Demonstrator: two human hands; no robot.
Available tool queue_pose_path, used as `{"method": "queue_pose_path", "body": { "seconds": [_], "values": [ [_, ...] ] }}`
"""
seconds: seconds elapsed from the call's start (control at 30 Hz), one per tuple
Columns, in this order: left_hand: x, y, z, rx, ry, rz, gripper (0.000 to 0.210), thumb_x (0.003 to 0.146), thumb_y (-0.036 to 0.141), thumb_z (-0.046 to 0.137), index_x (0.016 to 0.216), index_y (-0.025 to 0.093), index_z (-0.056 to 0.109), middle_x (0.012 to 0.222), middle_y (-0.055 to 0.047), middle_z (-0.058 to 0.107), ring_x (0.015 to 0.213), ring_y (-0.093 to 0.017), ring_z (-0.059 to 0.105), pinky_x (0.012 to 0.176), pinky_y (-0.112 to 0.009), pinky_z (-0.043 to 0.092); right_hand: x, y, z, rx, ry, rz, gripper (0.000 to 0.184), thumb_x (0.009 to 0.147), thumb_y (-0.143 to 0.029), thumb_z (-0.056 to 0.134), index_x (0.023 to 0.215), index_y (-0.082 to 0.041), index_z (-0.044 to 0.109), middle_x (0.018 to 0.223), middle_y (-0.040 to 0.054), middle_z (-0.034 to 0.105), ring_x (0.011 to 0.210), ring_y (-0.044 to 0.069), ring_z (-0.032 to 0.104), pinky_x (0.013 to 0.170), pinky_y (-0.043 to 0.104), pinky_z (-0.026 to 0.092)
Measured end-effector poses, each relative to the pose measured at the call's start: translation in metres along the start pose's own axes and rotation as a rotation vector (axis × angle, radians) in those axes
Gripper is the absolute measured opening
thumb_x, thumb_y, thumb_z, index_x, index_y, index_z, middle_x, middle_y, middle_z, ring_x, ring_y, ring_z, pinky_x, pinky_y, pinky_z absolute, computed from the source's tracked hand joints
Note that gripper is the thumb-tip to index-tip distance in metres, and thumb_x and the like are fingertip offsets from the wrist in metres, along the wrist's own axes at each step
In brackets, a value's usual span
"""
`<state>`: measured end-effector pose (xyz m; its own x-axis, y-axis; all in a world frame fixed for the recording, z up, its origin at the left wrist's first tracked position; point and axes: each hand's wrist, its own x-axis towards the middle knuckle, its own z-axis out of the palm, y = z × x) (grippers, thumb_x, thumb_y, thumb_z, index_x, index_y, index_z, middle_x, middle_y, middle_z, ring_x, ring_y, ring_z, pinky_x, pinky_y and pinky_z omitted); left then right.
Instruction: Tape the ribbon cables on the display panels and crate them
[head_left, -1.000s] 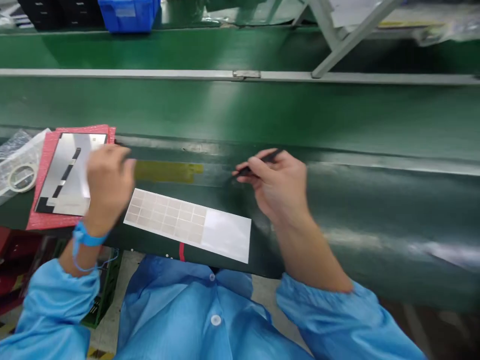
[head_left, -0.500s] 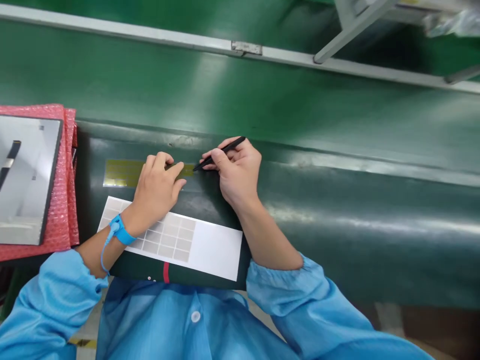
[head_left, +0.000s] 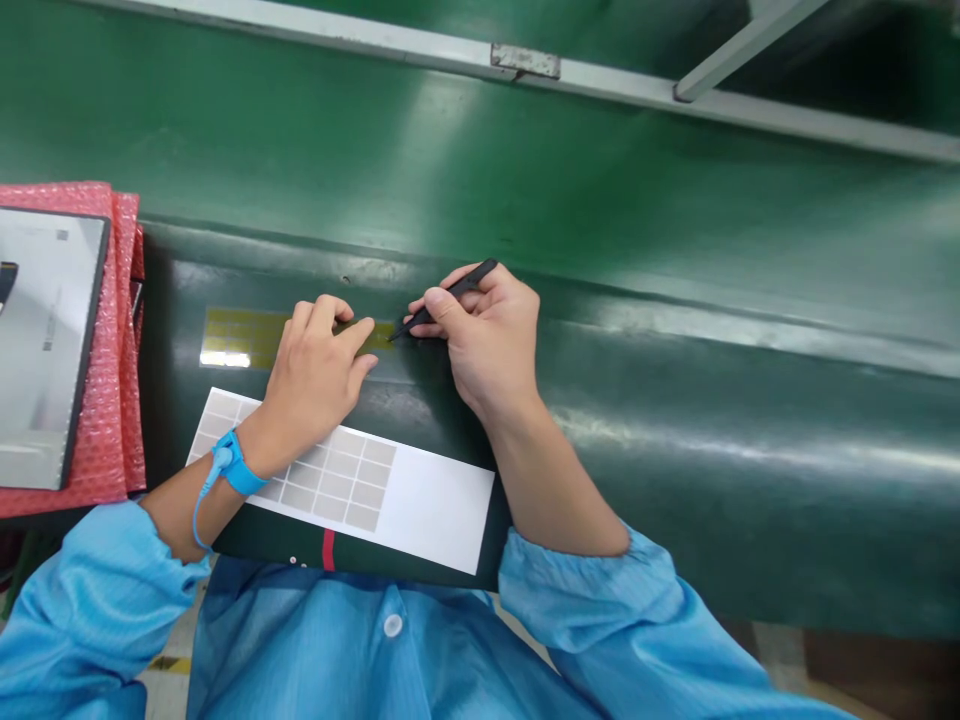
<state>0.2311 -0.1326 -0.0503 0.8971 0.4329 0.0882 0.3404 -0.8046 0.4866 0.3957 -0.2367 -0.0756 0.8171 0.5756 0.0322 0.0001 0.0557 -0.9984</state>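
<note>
My right hand (head_left: 491,330) is closed around a pair of black tweezers (head_left: 469,283), or a similar slim pointed tool. Its tip meets the right end of a yellowish translucent strip (head_left: 244,328) lying flat on the green mat. Over the middle of that strip rests my left hand (head_left: 319,365), fingers spread and slightly bent, with nothing visible in them. A blue wrist strap with a cord (head_left: 238,465) circles my left wrist. Beneath that wrist lies a white sheet (head_left: 439,505) with rows of grey rectangular labels, partly covered by my forearm.
At the left, a flat grey panel (head_left: 45,350) lies on pink bubble-wrap (head_left: 112,400). A pale metal rail (head_left: 397,45) crosses the far side of the green surface, with a slanted post (head_left: 750,50) at upper right. Red tape (head_left: 328,550) marks the near edge.
The whole view has shifted slightly, so the panel and rail sit further left or higher. Both hands keep nearly the same pose, with the tool tip still at the strip's right end.
</note>
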Motion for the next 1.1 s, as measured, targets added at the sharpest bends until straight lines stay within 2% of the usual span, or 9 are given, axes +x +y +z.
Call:
{"method": "queue_pose_path", "body": {
  "seconds": [0.2,0.4,0.6,0.7,0.8,0.87,0.93,1.0,1.1],
  "values": [
    [0.001,-0.002,0.001,-0.005,0.005,0.005,0.027,0.1,0.022,0.068,0.125,0.016,0.075,0.127,-0.013,0.06,0.115,-0.029,0.052,0.104,-0.044,0.049,0.003,0.003,0.003,-0.022,-0.006,0.021,0.034,0.079,-0.036,0.09,0.09,-0.022,0.061,0.071,-0.0015,0.075,0.067,0.018,0.077,0.052,0.02,0.061],
    [0.0,-0.006,0.002,0.001,0.028,0.029,0.026,0.099,0.022,0.07,0.124,0.017,0.075,0.125,-0.012,0.06,0.113,-0.028,0.053,0.103,-0.045,0.05,0.002,0.001,0.002,0.108,0.017,0.046,0.042,0.076,-0.043,0.095,0.088,-0.021,0.061,0.07,-0.0011,0.074,0.057,0.014,0.072,0.048,0.018,0.057],
    [-0.002,-0.013,0.006,-0.029,0.083,0.077,0.024,0.099,0.022,0.071,0.122,0.015,0.075,0.123,-0.013,0.06,0.112,-0.028,0.054,0.102,-0.045,0.052,0.004,-0.013,-0.035,0.206,0.031,0.107,0.039,0.076,-0.042,0.096,0.085,-0.022,0.063,0.076,-0.0007,0.074,0.064,0.013,0.073,0.052,0.018,0.059],
    [-0.003,-0.021,0.006,-0.045,0.138,0.107,0.023,0.104,0.024,0.063,0.123,0.016,0.074,0.119,-0.012,0.063,0.112,-0.027,0.057,0.101,-0.045,0.053,0.008,-0.015,-0.059,0.227,0.127,0.095,0.041,0.074,-0.041,0.098,0.085,-0.022,0.063,0.076,-0.0009,0.074,0.064,0.013,0.072,0.052,0.017,0.058],
    [-0.01,-0.021,-0.003,-0.026,0.205,0.169,0.026,0.109,0.025,0.054,0.121,0.015,0.074,0.118,-0.013,0.069,0.111,-0.026,0.061,0.1,-0.044,0.055,0.014,-0.014,-0.076,0.262,0.231,0.119,0.046,0.067,-0.043,0.1,0.083,-0.021,0.063,0.074,0.0,0.074,0.062,0.013,0.072,0.05,0.016,0.057],
    [-0.022,-0.014,-0.009,0.025,0.215,0.262,0.028,0.108,0.029,0.058,0.126,0.014,0.073,0.127,-0.014,0.071,0.12,-0.028,0.063,0.104,-0.045,0.054,0.019,-0.011,-0.082,0.291,0.261,0.101,0.049,0.062,-0.045,0.101,0.081,-0.02,0.064,0.072,0.002,0.075,0.06,0.013,0.071,0.049,0.016,0.057],
    [-0.04,-0.002,-0.011,0.153,0.122,0.373,0.048,0.104,0.042,0.065,0.143,0.014,0.065,0.15,-0.015,0.063,0.139,-0.035,0.055,0.114,-0.052,0.049,0.025,-0.008,-0.085,0.322,0.276,0.076,0.051,0.058,-0.046,0.103,0.08,-0.019,0.065,0.071,0.0036,0.075,0.058,0.013,0.071,0.049,0.016,0.058],
    [-0.058,0.009,-0.004,0.335,-0.008,0.409,0.074,0.099,0.056,0.07,0.158,0.015,0.052,0.168,-0.015,0.048,0.152,-0.041,0.043,0.12,-0.062,0.041,0.029,-0.005,-0.085,0.352,0.285,0.065,0.053,0.056,-0.047,0.104,0.079,-0.019,0.065,0.07,0.0039,0.076,0.057,0.013,0.071,0.049,0.017,0.058],
    [-0.07,0.018,0.011,0.498,-0.111,0.359,0.083,0.098,0.057,0.069,0.165,0.016,0.043,0.174,-0.014,0.039,0.156,-0.045,0.039,0.12,-0.069,0.038,0.031,-0.002,-0.084,0.384,0.283,0.065,0.054,0.056,-0.048,0.104,0.081,-0.019,0.066,0.071,0.0038,0.076,0.058,0.014,0.071,0.05,0.018,0.059]
  ]
}}
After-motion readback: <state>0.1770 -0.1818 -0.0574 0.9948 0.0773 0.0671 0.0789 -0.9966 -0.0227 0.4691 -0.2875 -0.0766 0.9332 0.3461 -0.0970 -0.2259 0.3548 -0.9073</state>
